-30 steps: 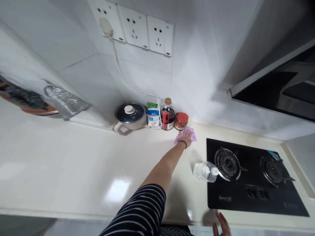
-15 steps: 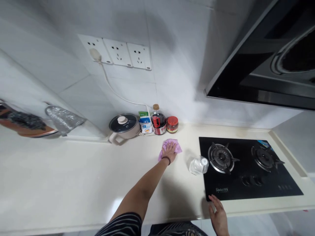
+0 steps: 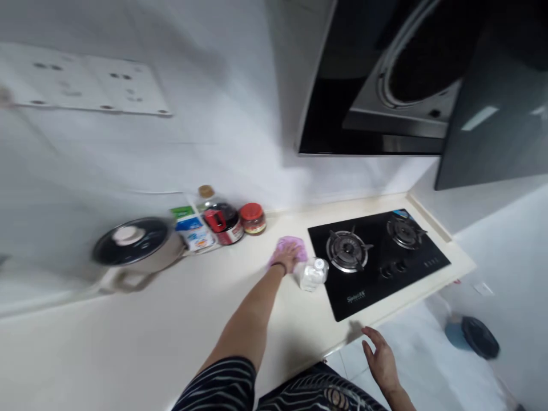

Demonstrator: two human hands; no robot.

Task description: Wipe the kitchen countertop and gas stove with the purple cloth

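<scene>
My left hand [image 3: 287,258] presses palm down on a purple cloth [image 3: 293,245], holding it against the white counter [image 3: 240,285]. Just right of the cloth stands a clear plastic bottle [image 3: 313,275] with a white cap, close to the left edge of the black gas stove [image 3: 372,262]. My right hand [image 3: 380,361] holds nothing; its fingers are apart in the air by the counter's front edge.
Along the wall are a red-lidded jar [image 3: 253,219], a dark sauce bottle [image 3: 225,222], a blue-and-white packet [image 3: 194,231] and a lidded electric pot [image 3: 135,245]. A range hood [image 3: 368,142] overhangs the stove. On the floor at right sits a bin [image 3: 471,337].
The view has swung to the right, bringing the floor bin into sight. My left hand and the cloth are now closer to the clear bottle. My right hand is now off the stove's front corner.
</scene>
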